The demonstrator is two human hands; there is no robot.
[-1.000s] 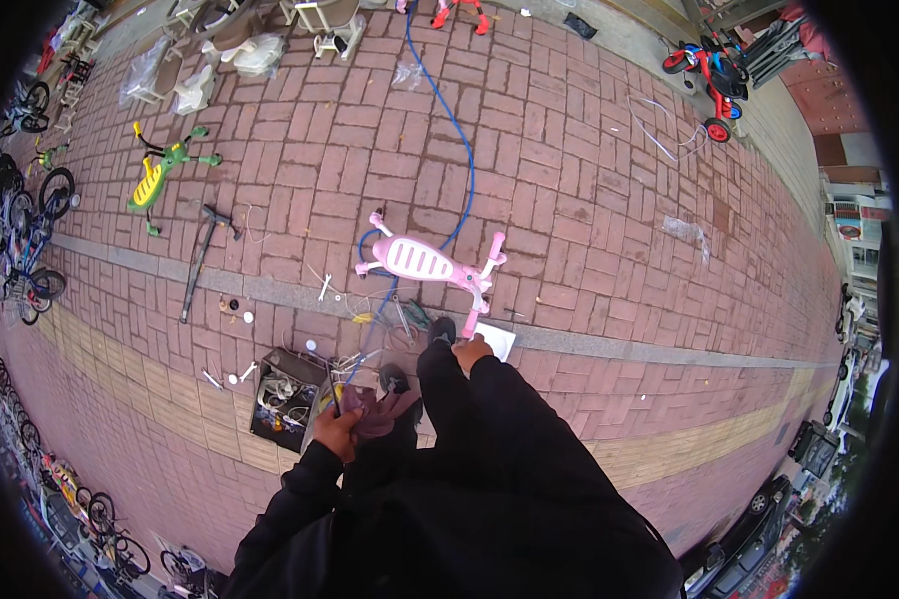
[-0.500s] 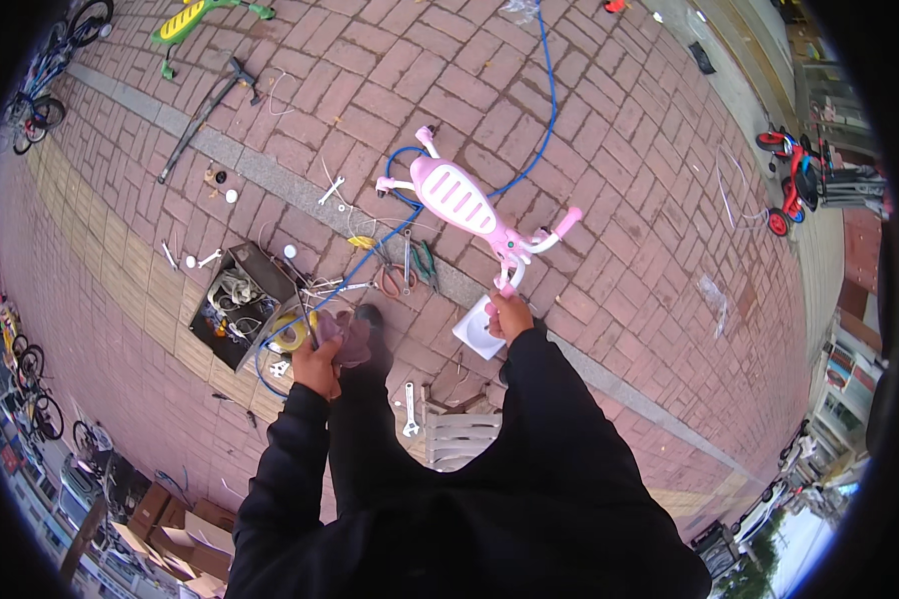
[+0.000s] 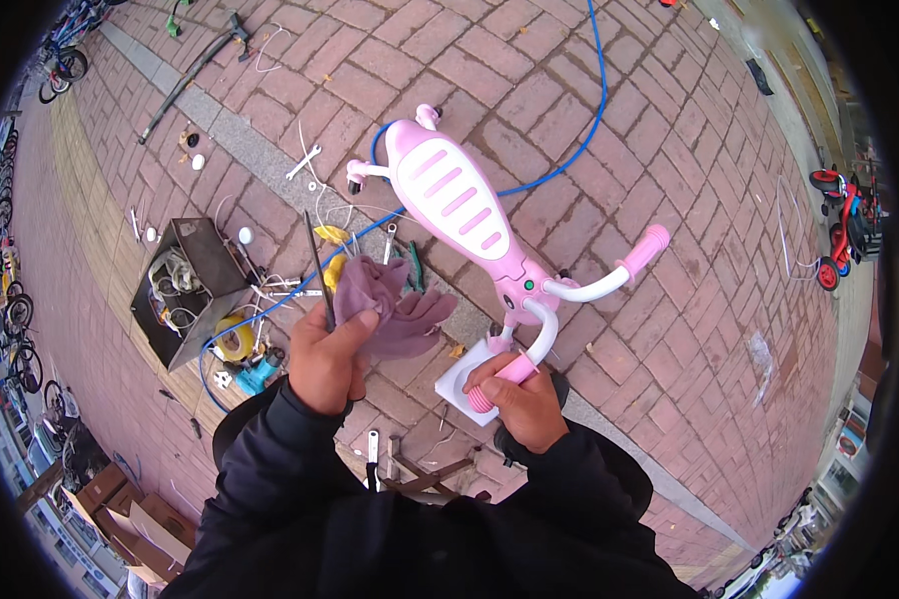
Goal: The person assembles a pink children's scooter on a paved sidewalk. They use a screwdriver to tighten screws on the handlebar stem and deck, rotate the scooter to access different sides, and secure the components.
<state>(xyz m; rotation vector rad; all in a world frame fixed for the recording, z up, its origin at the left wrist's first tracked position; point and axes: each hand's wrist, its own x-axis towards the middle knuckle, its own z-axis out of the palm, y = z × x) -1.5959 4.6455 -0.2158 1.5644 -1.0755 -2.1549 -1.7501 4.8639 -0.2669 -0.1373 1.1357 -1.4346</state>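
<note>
Two things fill the left hand (image 3: pixel 325 361) at eight o'clock, a mauve cloth (image 3: pixel 388 307) and a thin dark rod (image 3: pixel 319 262), while the right hand (image 3: pixel 533 409) at five wraps a ribbed pink grip (image 3: pixel 516 369), seemingly to steady the pink-and-white plastic ride-on toy (image 3: pixel 456 205) at twelve.

Reddish brick pavement (image 3: pixel 659 150) outdoors, grey stone strip (image 3: pixel 240 130) runs diagonally, yellowish paving band (image 3: pixel 90 180) at left, parked bicycles (image 3: pixel 18 314) along left rim, open cardboard boxes (image 3: pixel 155 544) lower left, diffuse daylight.
</note>
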